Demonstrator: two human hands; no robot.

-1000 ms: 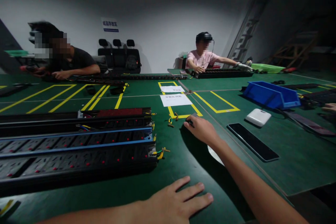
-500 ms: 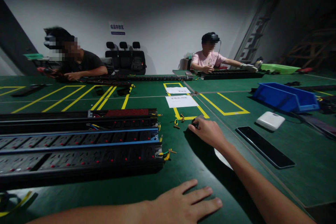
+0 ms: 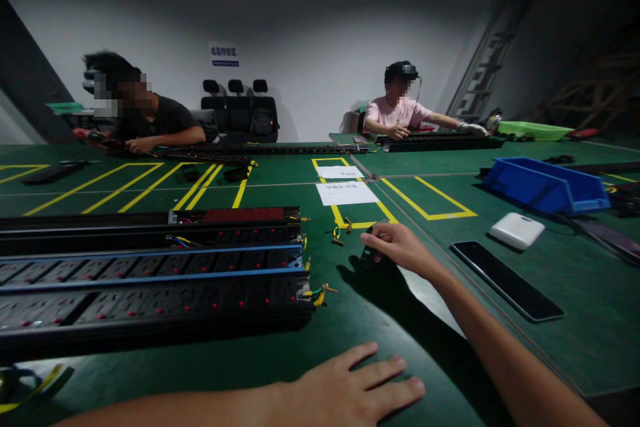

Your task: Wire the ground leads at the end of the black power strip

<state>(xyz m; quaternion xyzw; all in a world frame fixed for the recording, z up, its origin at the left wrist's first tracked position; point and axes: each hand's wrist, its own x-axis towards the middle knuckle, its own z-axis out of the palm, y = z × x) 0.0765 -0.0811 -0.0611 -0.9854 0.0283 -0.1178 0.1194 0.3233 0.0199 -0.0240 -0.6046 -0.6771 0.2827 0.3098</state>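
My left hand (image 3: 357, 380) lies flat on the green table with its fingers spread, holding nothing. My right hand (image 3: 400, 247) is closed, thumb against fingers, on a small dark plate-like piece (image 3: 371, 253); its exact kind is hard to make out. The hand is raised a little, with its shadow on the table below. Left of it lie small brass-coloured fittings with yellow-green wire (image 3: 339, 235). Farther left, long black power strips (image 3: 210, 300) with red dots lie side by side, wire ends sticking out at their right.
A phone (image 3: 507, 280), a white box (image 3: 517, 230) and a blue bin (image 3: 545, 183) are on the right. Paper sheets (image 3: 347, 194) lie ahead within yellow tape lines. Two co-workers sit across the table, handling long black strips (image 3: 443, 145).
My right hand has lifted slightly off the table with the dark piece, which is now tilted more upright. My left hand stays in place.
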